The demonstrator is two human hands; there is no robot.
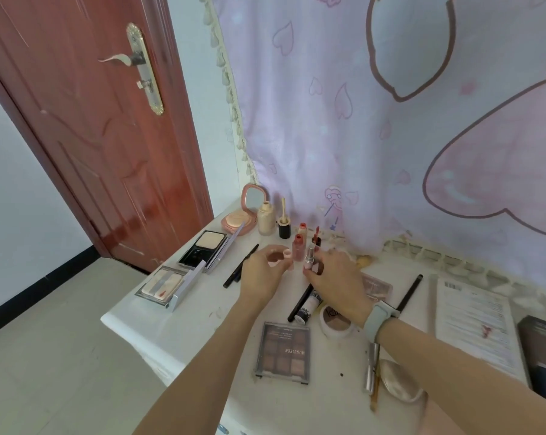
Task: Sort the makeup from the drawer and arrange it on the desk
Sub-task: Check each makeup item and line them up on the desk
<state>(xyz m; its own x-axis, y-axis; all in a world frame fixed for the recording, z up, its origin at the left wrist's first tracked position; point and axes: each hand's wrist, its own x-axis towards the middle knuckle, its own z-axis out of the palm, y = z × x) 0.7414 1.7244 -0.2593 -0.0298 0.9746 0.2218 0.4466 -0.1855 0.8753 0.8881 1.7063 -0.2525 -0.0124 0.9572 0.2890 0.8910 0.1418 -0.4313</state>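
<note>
- While the right hand (331,274) grips an uncapped lipstick (310,257) upright at mid-frame, the left hand (262,271) just beside it pinches a small pink cap (286,254) between thumb and fingertips.
- Right behind them a pink gloss bottle (297,247), foundation bottle (266,218) and dark wand cap (284,226) stand in a loose row toward the curtain.
- Up and left, a pink compact (237,221) and two powder cases (207,251) lie open along the desk (158,328) edge, with a dark pencil (240,265) nearby.
- Lower in the frame, an eyeshadow palette (283,353), a round pot (336,321), a tube (309,304) and a brush (409,291) lie scattered.
- I'd judge the sorting well underway: the far items look grouped, the near ones still need placing, and no drawer is in view.
</note>
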